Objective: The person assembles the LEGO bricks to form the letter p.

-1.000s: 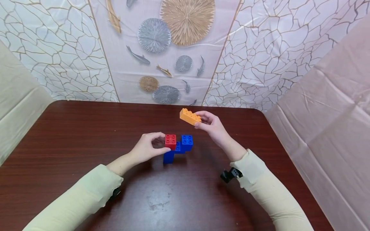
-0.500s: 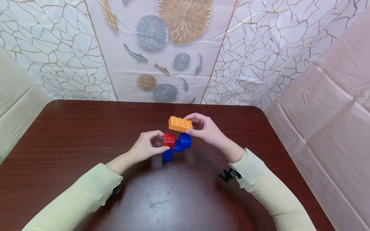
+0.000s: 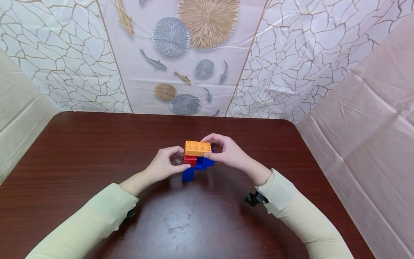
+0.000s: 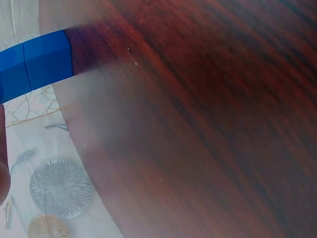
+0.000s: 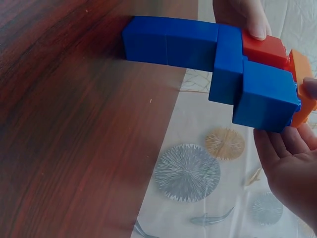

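My left hand [image 3: 165, 163] pinches a red brick [image 3: 190, 161] at the upper left of a blue brick tower [image 3: 188, 175] standing on the table. My right hand [image 3: 229, 154] holds an orange eight-stud brick [image 3: 198, 147] by its right end, over the red brick and the upper blue brick [image 5: 265, 94]. In the right wrist view, studs show between the orange brick [image 5: 301, 69] and the bricks under it. The left wrist view catches only the tower's lower blue bricks [image 4: 48, 62] and a bit of finger [image 4: 4, 183] at the left edge.
The dark brown tabletop [image 3: 181, 223] spreads around the tower. Behind it hangs a patterned cloth [image 3: 187, 72], with a pale cloth wall [image 3: 362, 108] on the right. A black wrist camera [image 3: 256, 198] sits under the right sleeve.
My right hand has brought the orange brick left and down, levelling it from a tilt, until it sits over the red and blue bricks. The left hand keeps its grip on the red brick.
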The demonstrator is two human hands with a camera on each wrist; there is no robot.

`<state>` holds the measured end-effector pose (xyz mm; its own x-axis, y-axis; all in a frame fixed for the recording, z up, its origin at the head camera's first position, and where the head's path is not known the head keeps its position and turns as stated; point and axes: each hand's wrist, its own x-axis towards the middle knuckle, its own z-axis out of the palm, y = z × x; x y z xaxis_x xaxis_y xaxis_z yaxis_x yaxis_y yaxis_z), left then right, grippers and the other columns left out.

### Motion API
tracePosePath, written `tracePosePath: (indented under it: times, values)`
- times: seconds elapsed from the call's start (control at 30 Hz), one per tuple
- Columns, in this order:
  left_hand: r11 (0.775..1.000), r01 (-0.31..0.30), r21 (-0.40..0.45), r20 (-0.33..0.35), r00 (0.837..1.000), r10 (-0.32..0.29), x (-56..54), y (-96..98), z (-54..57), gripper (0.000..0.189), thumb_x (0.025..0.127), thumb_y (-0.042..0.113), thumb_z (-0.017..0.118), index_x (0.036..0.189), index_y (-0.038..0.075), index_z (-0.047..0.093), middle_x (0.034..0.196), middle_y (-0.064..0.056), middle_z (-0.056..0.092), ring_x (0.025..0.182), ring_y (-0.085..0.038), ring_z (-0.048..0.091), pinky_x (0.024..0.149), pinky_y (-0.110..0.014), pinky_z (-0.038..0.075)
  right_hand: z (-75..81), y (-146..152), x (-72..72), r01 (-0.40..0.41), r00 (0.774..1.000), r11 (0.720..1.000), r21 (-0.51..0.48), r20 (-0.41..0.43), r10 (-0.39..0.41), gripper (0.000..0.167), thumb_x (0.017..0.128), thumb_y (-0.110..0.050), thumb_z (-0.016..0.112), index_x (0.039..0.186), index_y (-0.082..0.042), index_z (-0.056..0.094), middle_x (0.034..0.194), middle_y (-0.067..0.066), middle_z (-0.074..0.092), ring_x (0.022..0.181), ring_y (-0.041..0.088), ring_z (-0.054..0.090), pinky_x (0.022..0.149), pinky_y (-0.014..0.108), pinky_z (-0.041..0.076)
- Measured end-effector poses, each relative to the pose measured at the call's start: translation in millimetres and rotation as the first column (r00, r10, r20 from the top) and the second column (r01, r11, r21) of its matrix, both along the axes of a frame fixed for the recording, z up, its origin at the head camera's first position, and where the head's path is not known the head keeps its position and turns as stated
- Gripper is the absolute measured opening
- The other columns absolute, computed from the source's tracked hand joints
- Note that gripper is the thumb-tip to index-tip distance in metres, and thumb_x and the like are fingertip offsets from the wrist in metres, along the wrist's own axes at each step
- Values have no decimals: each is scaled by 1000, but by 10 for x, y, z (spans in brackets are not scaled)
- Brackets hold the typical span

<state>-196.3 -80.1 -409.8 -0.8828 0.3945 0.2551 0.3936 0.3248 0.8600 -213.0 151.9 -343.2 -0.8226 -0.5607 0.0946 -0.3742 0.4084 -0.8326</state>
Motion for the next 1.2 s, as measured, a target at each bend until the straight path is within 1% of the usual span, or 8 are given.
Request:
tracePosePath:
  times: [0.3,0.4,0.57,0.67,0.77,0.93,1.0,1.2]
  values:
    - [1000,0,-1,8,1000,0,-3,-6,2,29,74,14,79,96,6,62,93,-11,69,76,-15,65,71,-25,57,33,-9,27,-44,999,998,47,-16,45,34,82,-7,68,114,-3,57,110,13,63,101,22,57,89,39,52]
    - [1000,-1,-6,9,1000,1,-5,-7,1,29,74,15,79,96,6,62,93,-10,69,76,-15,65,71,-25,57,32,-11,24,-55,998,998,39,-14,56,37,82,-5,68,117,-2,55,113,14,62,103,23,57,89,41,52]
    - [1000,-5,-11,4,1000,5,-1,-6,8,29,74,14,79,96,5,62,92,-11,69,75,-15,65,70,-25,57,50,-50,33,-58,998,998,29,-25,59,46,81,-7,71,122,-4,53,118,14,62,106,23,59,89,37,52]
    - [1000,-7,-10,-6,1000,7,3,-6,9,29,74,13,79,96,5,62,92,-11,69,75,-15,65,70,-25,57,61,-106,31,-52,996,998,36,-65,54,47,80,-10,73,123,-6,55,116,12,64,103,21,60,90,33,52]
    - [1000,-6,-1,-22,1000,6,4,-4,-1,29,74,12,79,95,5,62,91,-11,69,75,-16,66,70,-26,57,62,-166,25,-59,990,997,43,-125,64,45,80,-11,73,121,-5,58,115,11,65,101,19,61,88,31,51]
    - [1000,4,18,-31,1000,-3,-4,1,-29,29,73,12,79,95,3,62,90,-13,69,75,-17,66,70,-29,57,64,-225,31,-84,971,995,57,-222,94,37,80,-11,73,115,-4,65,109,10,67,93,17,60,78,25,52]
    - [1000,5,18,-31,1000,-4,-7,1,-34,29,74,13,79,95,3,62,90,-13,69,75,-18,66,71,-30,57,68,-232,36,-89,965,994,63,-243,102,34,80,-10,73,113,-5,66,106,10,68,90,16,59,75,23,52]
    - [1000,7,10,-26,1000,-6,-11,-1,-22,29,74,12,79,96,3,63,90,-13,69,75,-17,65,70,-29,57,100,-235,57,-97,950,991,90,-288,119,33,79,-10,74,110,-4,68,101,11,68,87,16,60,73,22,53]
